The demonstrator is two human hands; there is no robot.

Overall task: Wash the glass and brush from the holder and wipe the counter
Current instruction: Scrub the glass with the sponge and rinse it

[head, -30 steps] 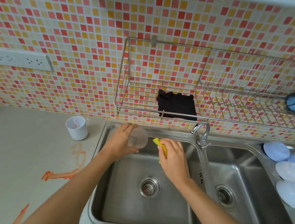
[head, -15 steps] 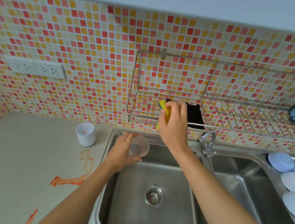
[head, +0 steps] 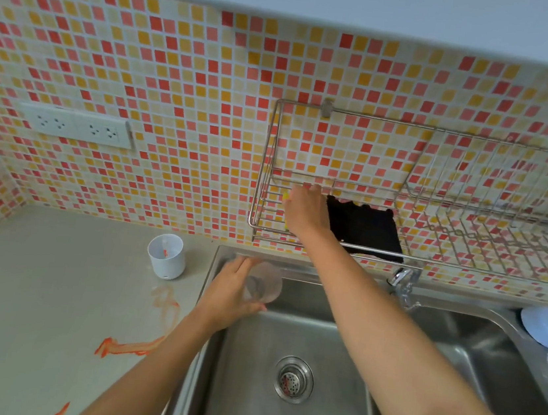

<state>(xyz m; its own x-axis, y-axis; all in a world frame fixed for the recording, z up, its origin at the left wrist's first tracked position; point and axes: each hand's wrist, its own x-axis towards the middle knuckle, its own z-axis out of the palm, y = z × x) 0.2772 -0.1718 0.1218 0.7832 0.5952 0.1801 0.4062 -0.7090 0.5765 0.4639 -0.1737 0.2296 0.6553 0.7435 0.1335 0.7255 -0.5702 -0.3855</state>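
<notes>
Left grip: the left hand [head: 232,297] holds the clear glass [head: 263,286], fingers curled around its wall, over the sink [head: 348,323] rim at 10 o'clock.
Right grip: the right hand [head: 305,209] pinches a yellow sponge [head: 286,196] on the wire rack [head: 438,206], at 12 o'clock.
Handling: the glass looks light, wet, slippery and fragile; hold around the middle.

Counter [head: 30,298]: pale, smooth, running out to the left of your left hand [head: 227,296]. On it, one white holder [head: 166,256] standing upright, left of that hand and near the tiled wall. Orange smears [head: 131,348] lie on the surface between the holder and your left forearm, with another streak [head: 61,412] nearer you. Wire rack [head: 436,227]: fixed to the wall, around your right hand [head: 305,211]. On it, a black cloth [head: 363,227] just right of that hand.
</notes>
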